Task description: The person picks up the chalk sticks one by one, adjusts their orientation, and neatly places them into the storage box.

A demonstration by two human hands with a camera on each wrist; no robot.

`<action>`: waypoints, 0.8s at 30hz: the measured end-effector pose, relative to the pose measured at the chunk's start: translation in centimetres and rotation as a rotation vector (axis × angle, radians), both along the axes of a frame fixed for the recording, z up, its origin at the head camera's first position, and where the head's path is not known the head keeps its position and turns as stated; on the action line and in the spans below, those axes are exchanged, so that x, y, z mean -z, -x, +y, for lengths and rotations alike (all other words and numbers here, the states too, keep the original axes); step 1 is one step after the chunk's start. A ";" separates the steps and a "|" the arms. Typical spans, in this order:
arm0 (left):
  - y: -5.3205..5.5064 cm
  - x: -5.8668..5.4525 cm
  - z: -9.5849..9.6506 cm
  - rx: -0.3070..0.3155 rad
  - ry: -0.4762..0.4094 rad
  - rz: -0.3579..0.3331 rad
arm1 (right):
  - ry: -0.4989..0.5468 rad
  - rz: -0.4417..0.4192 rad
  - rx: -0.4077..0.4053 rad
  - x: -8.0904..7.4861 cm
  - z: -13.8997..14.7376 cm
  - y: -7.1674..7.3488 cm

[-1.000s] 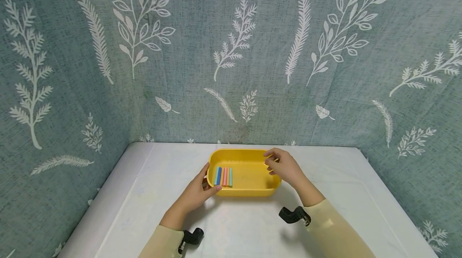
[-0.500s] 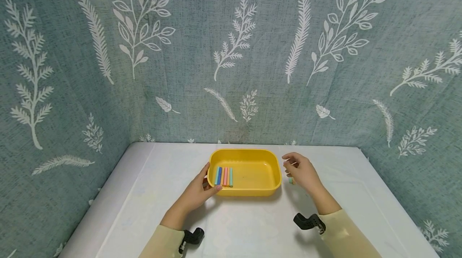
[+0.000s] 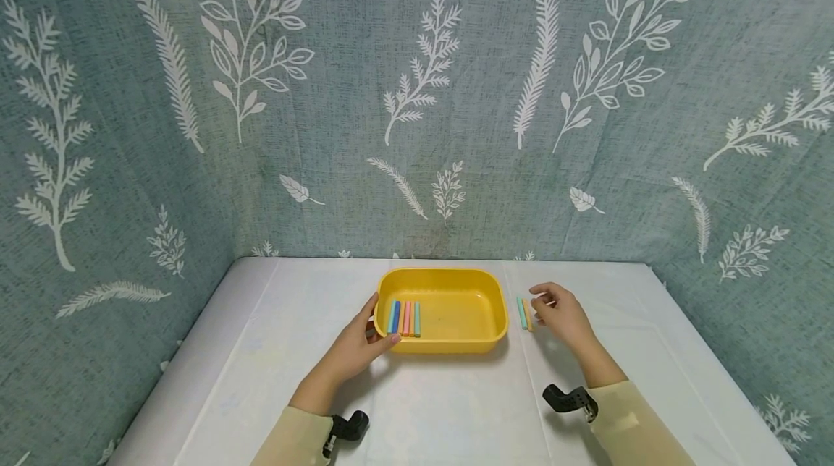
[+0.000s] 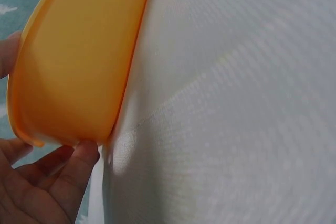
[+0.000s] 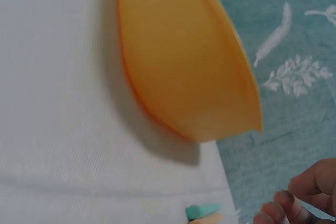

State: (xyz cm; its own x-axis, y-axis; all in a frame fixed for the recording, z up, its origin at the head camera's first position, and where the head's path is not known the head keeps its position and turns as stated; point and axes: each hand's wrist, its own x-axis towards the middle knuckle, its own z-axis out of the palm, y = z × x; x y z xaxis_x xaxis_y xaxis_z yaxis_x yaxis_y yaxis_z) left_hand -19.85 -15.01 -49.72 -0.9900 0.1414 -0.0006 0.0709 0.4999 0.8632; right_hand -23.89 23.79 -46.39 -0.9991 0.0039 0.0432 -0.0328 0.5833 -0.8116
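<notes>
A yellow plastic bin (image 3: 456,314) sits on the white-covered table. Its left end is gripped by my left hand (image 3: 355,343), with the thumb over the near rim and the fingers along the outer wall. Several chalk sticks (image 3: 407,319) in blue, pink, orange and green lie side by side at the bin's left end. Outside, just right of the bin, a green chalk stick (image 3: 522,312) lies beside an orange chalk stick (image 3: 528,315). Close to their right is my right hand (image 3: 565,318), fingers loosely bent with nothing visible between them. The right wrist view shows the chalk ends left of the fingertips.
The white tablecloth (image 3: 443,408) runs back to a green-grey curtain (image 3: 339,104) with white leaf prints. Curtain also hangs along both sides. A black camera mount (image 3: 570,399) is on the right wrist, another black mount (image 3: 345,431) on the left.
My right hand has moved right, from over the bin's right end to beside the two chalk sticks on the table, which now show. The left hand and bin have stayed in place.
</notes>
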 end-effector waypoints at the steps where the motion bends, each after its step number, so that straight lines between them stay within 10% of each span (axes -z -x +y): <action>1: 0.0 0.0 0.0 0.000 0.001 -0.001 | -0.007 -0.008 0.001 0.2 0.1 0.1; 24: 0.1 -0.1 0.0 0.018 0.000 0.010 | -0.105 -0.366 -0.124 1.2 1.1 2.7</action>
State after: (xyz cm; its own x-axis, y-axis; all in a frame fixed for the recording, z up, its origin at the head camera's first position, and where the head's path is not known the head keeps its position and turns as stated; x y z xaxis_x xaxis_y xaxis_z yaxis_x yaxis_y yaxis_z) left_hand -19.93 -15.02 -49.67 -0.9873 0.1588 0.0090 0.0880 0.4984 0.8625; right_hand -26.56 24.88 -47.62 -0.9410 -0.1032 -0.3223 0.1724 0.6733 -0.7190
